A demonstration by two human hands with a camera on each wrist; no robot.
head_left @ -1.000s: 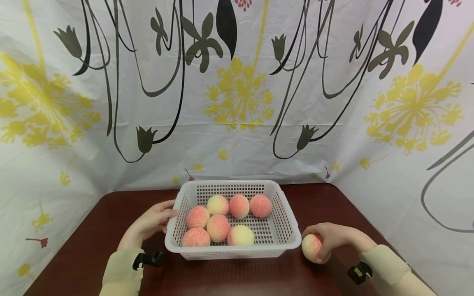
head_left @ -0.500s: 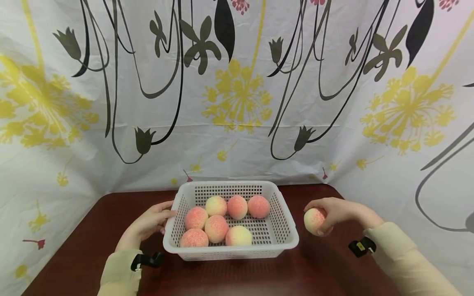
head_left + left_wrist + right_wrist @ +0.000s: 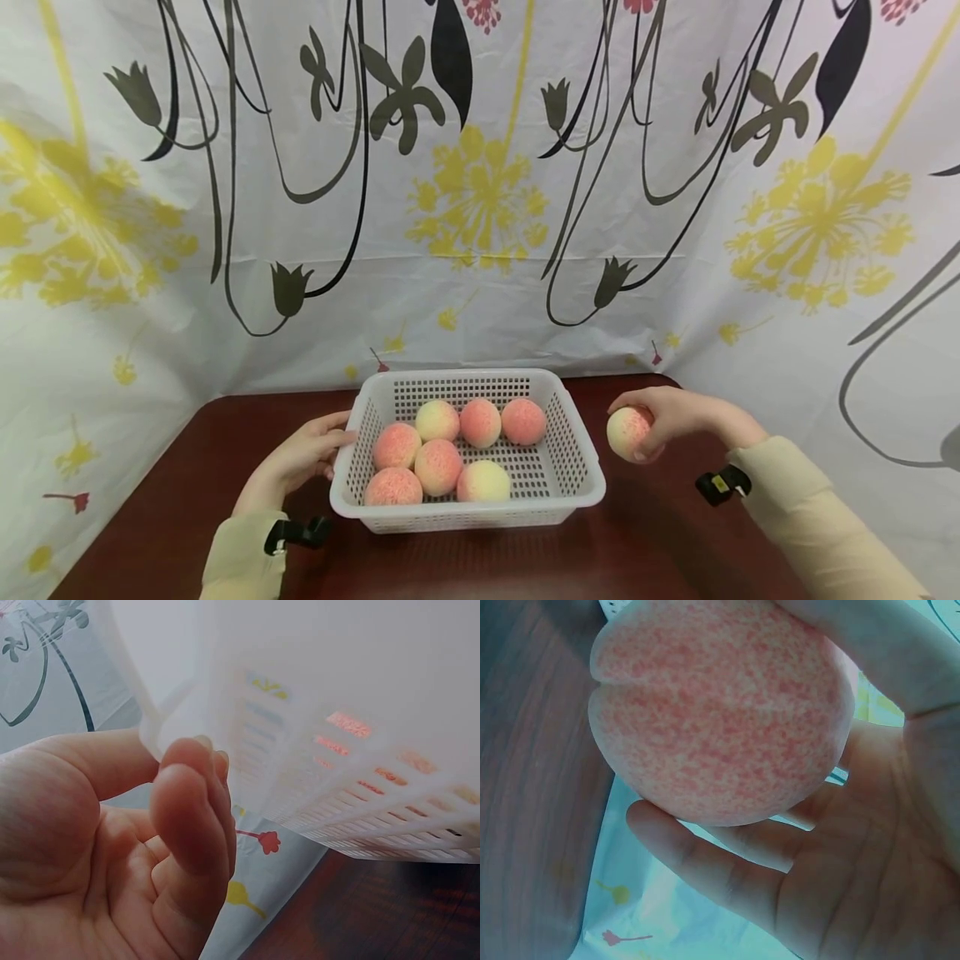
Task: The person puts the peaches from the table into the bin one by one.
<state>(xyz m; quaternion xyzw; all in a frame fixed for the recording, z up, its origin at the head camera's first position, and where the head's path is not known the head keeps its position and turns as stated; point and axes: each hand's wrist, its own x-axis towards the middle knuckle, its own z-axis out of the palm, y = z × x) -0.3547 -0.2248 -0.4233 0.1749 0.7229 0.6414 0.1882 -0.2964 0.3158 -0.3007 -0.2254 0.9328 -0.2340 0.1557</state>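
Observation:
A white perforated plastic basket [image 3: 465, 523] stands on the table with several pink-and-cream peaches [image 3: 438, 467] inside. At its left side, my left hand [image 3: 306, 454] grips the rim between thumb and fingers; the left wrist view shows the fingers [image 3: 191, 817] against the basket's edge. To the right of the basket, my right hand [image 3: 678, 414] holds another peach [image 3: 626, 433] above the table, apart from the basket. The right wrist view shows this peach [image 3: 720, 712] close up, with its crease at the left and the thumb and fingers around it.
The dark reddish-brown table [image 3: 480, 567] extends around the basket. Behind it and along both sides hangs a white cloth [image 3: 480, 333] printed with flowers. Inside the basket, the peaches lie mostly to the left and back, and bare grid shows at the right.
My right hand has lifted the peach up off the table beside the basket's front right corner, then shifted slightly left with it. The left hand has stayed on the basket.

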